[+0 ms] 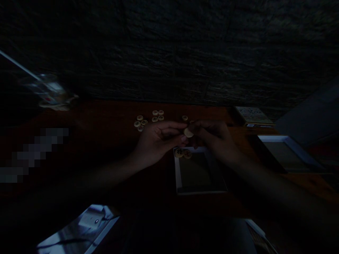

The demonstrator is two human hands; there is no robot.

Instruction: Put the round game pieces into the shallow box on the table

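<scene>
Both hands meet over a shallow open box and hold one round wooden xiangqi piece (pixel 189 132), its visible face plain and pale. My left hand (pixel 159 139) has its thumb and forefinger tips at the piece's left edge. From the other side, my right hand (pixel 215 137) pinches it with curled fingers. Just below, two xiangqi pieces (pixel 179 152) with dark characters lie in the upper left corner of the white-rimmed box (pixel 178 176). Behind my hands, several more pieces stand in small groups on the wooden table, including a cluster (pixel 158 115) and a single piece (pixel 184 118).
A second shallow tray or lid (pixel 286 155) rests at right, near a closed printed box (pixel 253 116). At far left stands a clear cup (pixel 51 90) with a straw. A white device (pixel 91 219) with a cable lies lower left. A dark stone wall (pixel 169 63) borders the table.
</scene>
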